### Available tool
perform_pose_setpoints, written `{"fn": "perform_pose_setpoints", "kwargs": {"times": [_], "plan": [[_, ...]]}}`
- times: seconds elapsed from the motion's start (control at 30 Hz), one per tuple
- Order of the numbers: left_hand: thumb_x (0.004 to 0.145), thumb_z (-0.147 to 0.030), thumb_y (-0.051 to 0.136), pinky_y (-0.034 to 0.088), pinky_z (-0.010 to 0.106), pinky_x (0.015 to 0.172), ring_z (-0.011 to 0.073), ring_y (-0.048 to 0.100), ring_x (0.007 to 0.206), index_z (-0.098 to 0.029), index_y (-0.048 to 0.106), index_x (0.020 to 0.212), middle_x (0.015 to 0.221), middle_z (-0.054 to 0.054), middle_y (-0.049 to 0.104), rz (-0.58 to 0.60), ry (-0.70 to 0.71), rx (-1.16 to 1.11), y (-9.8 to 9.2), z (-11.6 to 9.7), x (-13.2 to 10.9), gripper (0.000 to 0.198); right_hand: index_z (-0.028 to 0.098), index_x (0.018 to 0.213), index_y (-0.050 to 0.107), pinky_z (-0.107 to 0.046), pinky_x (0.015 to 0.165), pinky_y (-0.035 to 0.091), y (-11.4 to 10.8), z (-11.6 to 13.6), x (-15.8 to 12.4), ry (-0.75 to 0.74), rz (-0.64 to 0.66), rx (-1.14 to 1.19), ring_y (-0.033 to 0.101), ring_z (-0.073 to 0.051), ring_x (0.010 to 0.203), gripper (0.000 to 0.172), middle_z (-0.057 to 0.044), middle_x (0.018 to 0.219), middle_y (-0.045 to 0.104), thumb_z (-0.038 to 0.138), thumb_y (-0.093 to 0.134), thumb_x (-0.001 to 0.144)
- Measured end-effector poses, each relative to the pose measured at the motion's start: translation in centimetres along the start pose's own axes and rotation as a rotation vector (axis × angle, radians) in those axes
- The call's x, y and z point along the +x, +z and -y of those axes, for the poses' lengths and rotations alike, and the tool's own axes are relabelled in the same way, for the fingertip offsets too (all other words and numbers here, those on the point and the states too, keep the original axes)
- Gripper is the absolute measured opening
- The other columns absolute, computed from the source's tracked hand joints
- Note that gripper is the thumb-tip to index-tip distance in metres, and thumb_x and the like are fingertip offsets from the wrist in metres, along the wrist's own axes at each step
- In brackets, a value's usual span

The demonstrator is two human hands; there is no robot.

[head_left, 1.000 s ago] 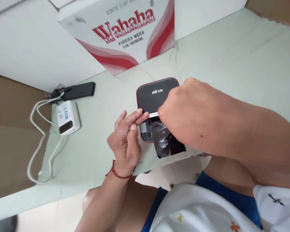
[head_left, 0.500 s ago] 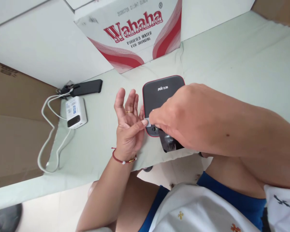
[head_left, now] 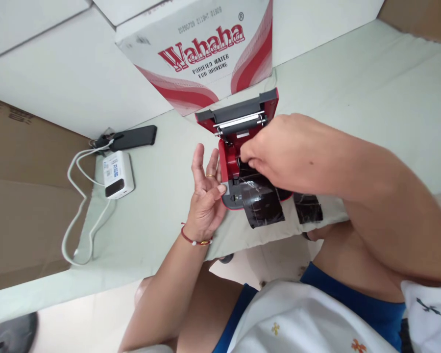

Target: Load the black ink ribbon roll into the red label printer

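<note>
A small red and dark grey printer (head_left: 224, 159) stands with its lid (head_left: 238, 117) raised, showing a metal bar and a dark roller. My left hand (head_left: 206, 196) is at its left front corner, thumb pressed on a grey tab (head_left: 226, 188) and the other fingers stretched upward. Over the red inner compartment, my right hand (head_left: 270, 147) is closed, fingertips at the upper end of a glossy black strip (head_left: 263, 201). That strip runs out over the printer's front. The palm hides much of the compartment. Another black piece (head_left: 308, 208) lies to the right, near the table edge.
A Wahaha water carton (head_left: 206, 59) stands behind the printer. To the left lie a white power bank (head_left: 117, 174), its white cable (head_left: 71, 215) and a black phone-like slab (head_left: 135, 137). A brown cardboard box (head_left: 33, 196) stands at far left. The pale green cloth (head_left: 353, 113) covers the table.
The printer's lid has swung up and back, exposing the red inside. My right hand has shifted slightly up. More of the black strip shows, and the second black piece has come into view.
</note>
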State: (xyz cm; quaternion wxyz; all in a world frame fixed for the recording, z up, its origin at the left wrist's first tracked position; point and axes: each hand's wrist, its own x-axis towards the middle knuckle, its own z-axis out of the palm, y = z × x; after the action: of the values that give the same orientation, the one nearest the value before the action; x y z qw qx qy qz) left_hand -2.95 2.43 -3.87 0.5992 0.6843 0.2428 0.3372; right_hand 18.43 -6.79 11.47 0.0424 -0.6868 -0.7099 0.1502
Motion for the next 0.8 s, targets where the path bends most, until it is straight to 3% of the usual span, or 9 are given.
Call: {"fn": "perform_pose_setpoints", "kwargs": {"times": [0.13,0.23,0.4,0.63,0.8], "plan": [[0.095,-0.071,0.074,0.065,0.037,0.108,0.0252,0.068,0.146,-0.057,0.03,0.168,0.179,0.003,0.046,0.053,-0.012,-0.1,0.7,0.7,-0.1,0.087,0.018,0.097,0.077,-0.033,0.069,0.039,1.4,-0.6,2.2,0.108,0.056,-0.092,0.07,-0.024,0.084,0.022,-0.012,0.094,0.078,0.015,0.056,0.095],[0.094,-0.072,0.074,0.065,0.038,0.11,0.0259,0.069,0.144,-0.053,0.034,0.167,0.179,0.005,0.046,0.041,-0.023,-0.109,1.0,0.8,-0.3,0.085,0.019,0.101,0.08,-0.035,0.072,0.042,2.1,-0.7,2.9,0.091,0.091,-0.141,0.073,-0.029,0.093,0.025,-0.013,0.097,0.079,0.018,0.055,0.097],[0.094,-0.071,0.074,0.062,0.041,0.114,0.0273,0.066,0.149,-0.05,0.037,0.166,0.18,0.006,0.045,0.042,-0.027,-0.112,1.2,0.6,-0.3,0.083,0.018,0.101,0.08,-0.034,0.074,0.043,1.9,-0.7,3.0,0.076,0.112,-0.173,0.073,-0.028,0.092,0.024,-0.012,0.087,0.077,0.014,0.058,0.093],[0.087,-0.054,0.084,0.052,0.049,0.128,0.033,0.049,0.162,-0.043,0.059,0.152,0.172,0.002,0.052,-0.044,-0.098,-0.391,1.9,0.1,-0.3,0.071,0.021,0.115,0.08,-0.035,0.077,0.046,2.3,-1.2,2.4,0.08,0.006,-0.053,0.075,-0.028,0.099,0.026,-0.009,0.108,0.081,0.016,0.066,0.093],[0.082,-0.056,0.088,0.046,0.046,0.133,0.0322,0.048,0.161,-0.039,0.066,0.147,0.163,0.001,0.059,-0.087,-0.101,-0.402,2.0,0.1,-0.3,0.07,0.025,0.12,0.084,-0.033,0.081,0.049,-0.3,-2.0,0.6,-0.027,-0.042,0.134,0.072,-0.019,0.088,0.025,-0.001,0.102,0.082,0.027,0.071,0.099]]}}
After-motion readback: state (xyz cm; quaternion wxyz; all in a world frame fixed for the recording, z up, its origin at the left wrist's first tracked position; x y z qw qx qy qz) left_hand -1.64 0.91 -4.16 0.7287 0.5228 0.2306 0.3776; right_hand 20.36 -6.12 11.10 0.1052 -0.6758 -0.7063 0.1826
